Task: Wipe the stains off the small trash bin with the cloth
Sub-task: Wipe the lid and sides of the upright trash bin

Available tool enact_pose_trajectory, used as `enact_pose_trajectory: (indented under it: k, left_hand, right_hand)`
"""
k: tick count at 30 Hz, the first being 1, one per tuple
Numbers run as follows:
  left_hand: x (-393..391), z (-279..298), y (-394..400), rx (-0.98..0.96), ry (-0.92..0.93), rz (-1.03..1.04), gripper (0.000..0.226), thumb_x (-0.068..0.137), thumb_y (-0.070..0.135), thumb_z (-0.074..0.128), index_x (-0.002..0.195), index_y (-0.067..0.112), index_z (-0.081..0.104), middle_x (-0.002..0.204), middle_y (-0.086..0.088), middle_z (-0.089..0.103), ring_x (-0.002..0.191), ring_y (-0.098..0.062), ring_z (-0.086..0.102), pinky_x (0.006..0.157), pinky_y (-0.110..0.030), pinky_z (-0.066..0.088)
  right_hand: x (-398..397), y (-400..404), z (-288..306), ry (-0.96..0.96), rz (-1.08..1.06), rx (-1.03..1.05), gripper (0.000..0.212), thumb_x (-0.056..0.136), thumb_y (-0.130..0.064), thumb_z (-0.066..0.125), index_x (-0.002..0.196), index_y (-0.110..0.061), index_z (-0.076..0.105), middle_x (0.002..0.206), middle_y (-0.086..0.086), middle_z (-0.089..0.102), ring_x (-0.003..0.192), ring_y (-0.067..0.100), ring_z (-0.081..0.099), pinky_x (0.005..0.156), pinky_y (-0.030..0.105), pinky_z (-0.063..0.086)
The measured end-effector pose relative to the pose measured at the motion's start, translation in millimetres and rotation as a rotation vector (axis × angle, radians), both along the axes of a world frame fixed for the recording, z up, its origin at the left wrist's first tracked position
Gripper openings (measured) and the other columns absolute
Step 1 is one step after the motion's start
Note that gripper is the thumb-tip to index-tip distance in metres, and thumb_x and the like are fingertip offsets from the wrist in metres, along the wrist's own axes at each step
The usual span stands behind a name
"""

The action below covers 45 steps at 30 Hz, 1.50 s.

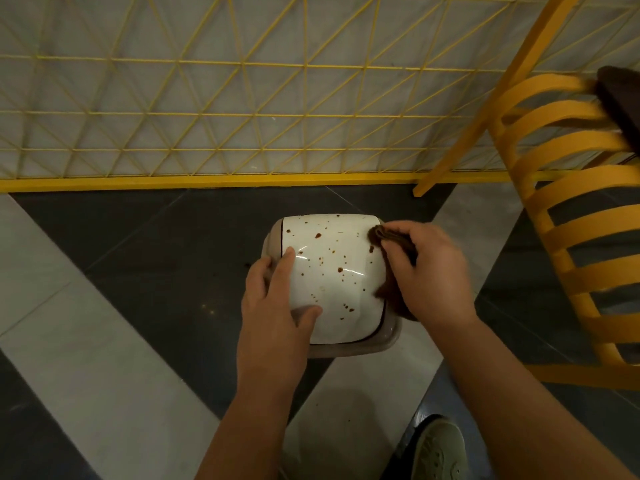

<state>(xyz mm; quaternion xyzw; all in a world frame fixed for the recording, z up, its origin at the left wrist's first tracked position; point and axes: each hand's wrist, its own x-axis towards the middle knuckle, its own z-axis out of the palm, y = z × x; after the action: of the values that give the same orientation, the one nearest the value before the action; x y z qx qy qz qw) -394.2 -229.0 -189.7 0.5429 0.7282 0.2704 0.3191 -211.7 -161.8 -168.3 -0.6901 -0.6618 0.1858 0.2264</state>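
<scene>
Observed, head view. Person's body only.

Left hand (pixel 277 299): bare, no glove, no ring or watch visible. Forearm bare down to the lower frame edge; no sleeve in view.

Right hand (pixel 427 271): bare, no glove, no jewellery visible. Forearm likewise bare to the frame edge; no sleeve or cuff seen.

Footwear: one pale grey-green canvas lace-up shoe (pixel 438 448) at bottom of frame, with lighter laces, stitched panels and a rounded toe. Only the front part shows; the rest is cut off.
</scene>
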Motion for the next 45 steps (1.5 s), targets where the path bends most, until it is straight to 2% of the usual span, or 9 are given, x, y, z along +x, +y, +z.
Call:
enact_pose_trajectory:
  k: [7,12,16,20,24,31,35,41,45]
  left_hand:
    - [-1.2,-0.8,0.7,0.064,-0.034,-0.003,0.075,0.084,0.034,0.069,0.147,0.040,0.027,0.140,0.025,0.016,0.134,-0.008,0.027,0.096,-0.022,0.034]
    - [-1.5,-3.1,-1.3,0.045,-0.071,-0.048,0.078,0.084,0.029,0.071,0.146,0.043,0.026,0.140,0.029,0.013,0.130,-0.002,0.026,0.095,-0.020,0.034]
    - [-2.5,-3.3,-1.8,0.009,-0.076,-0.048,0.082,0.084,0.017,0.071,0.146,0.044,0.025,0.145,0.027,0.010,0.126,0.001,0.027,0.093,-0.012,0.031]
    - [-5.0,-2.7,-2.6,-0.003,-0.078,-0.080,0.082,0.085,0.012,0.068,0.145,0.046,0.024,0.148,0.023,0.009,0.127,0.001,0.025,0.098,-0.017,0.031]
    - [-5.6,-4.1,-2.8,-0.005,-0.093,-0.100,0.083,0.085,0.016,0.068,0.146,0.047,0.021,0.149,0.024,0.006,0.122,0.006,0.020,0.094,-0.014,0.029]
    - [-7.1,-3.5,-2.7,0.018,-0.094,-0.091,0.074,0.090,0.026,0.060,0.143,0.056,0.018,0.149,0.027,0.008,0.121,0.000,0.036,0.080,-0.012,0.044]
    - [-4.5,-6.9,-3.3,0.026,-0.093,-0.126,0.076,0.087,0.032,0.066,0.145,0.052,0.020,0.148,0.026,0.008,0.122,0.005,0.024,0.089,-0.014,0.037]
    - [-7.0,-9.1,-2.0,-0.010,-0.119,-0.102,0.082,0.087,0.013,0.066,0.144,0.053,0.022,0.149,0.025,0.009,0.133,-0.006,0.032,0.096,-0.015,0.034]
    - [-8.3,-10.3,-2.8,0.000,-0.082,-0.128,0.083,0.086,0.021,0.068,0.144,0.054,0.017,0.152,0.021,0.008,0.126,0.002,0.026,0.098,-0.018,0.033]
  right_hand:
    - [-4.4,-20.4,6.9,-0.197,0.283,-0.008,0.029,0.089,-0.035,0.052,0.114,-0.028,0.066,0.110,-0.005,0.063,0.098,0.008,0.057,0.082,0.013,0.036]
    - [-1.3,4.6,9.7,-0.147,0.061,-0.008,0.025,0.095,-0.032,0.052,0.118,-0.029,0.062,0.112,-0.005,0.060,0.095,0.005,0.050,0.077,0.016,0.034]
    - [-12.9,-18.6,11.3,-0.147,0.160,-0.083,0.026,0.096,-0.033,0.051,0.120,-0.030,0.060,0.117,-0.005,0.057,0.096,0.002,0.045,0.083,0.016,0.039]
    - [-4.8,-15.2,11.4,-0.133,0.160,-0.091,0.026,0.096,-0.034,0.050,0.120,-0.032,0.060,0.117,-0.006,0.057,0.094,0.000,0.042,0.079,0.013,0.032]
    - [-2.4,0.8,10.2,-0.094,-0.034,-0.093,0.028,0.097,-0.034,0.049,0.123,-0.028,0.058,0.117,-0.004,0.059,0.089,0.003,0.045,0.073,0.012,0.032]
    - [-8.4,-21.9,7.5,-0.037,0.033,-0.159,0.027,0.095,-0.036,0.051,0.121,-0.032,0.057,0.117,-0.006,0.058,0.096,0.007,0.052,0.084,0.020,0.040]
    - [-1.9,-7.0,5.5,-0.006,-0.141,-0.140,0.027,0.095,-0.037,0.051,0.121,-0.030,0.057,0.113,-0.004,0.060,0.092,0.008,0.053,0.080,0.022,0.043]
    - [-42.0,-42.5,-7.7,0.041,0.086,-0.257,0.029,0.095,-0.042,0.047,0.123,-0.036,0.054,0.118,-0.012,0.057,0.103,0.004,0.053,0.095,0.024,0.045]
    - [-11.6,-17.1,10.3,0.146,-0.130,-0.153,0.024,0.095,-0.035,0.052,0.118,-0.034,0.057,0.109,-0.010,0.058,0.094,0.008,0.056,0.085,0.027,0.049]
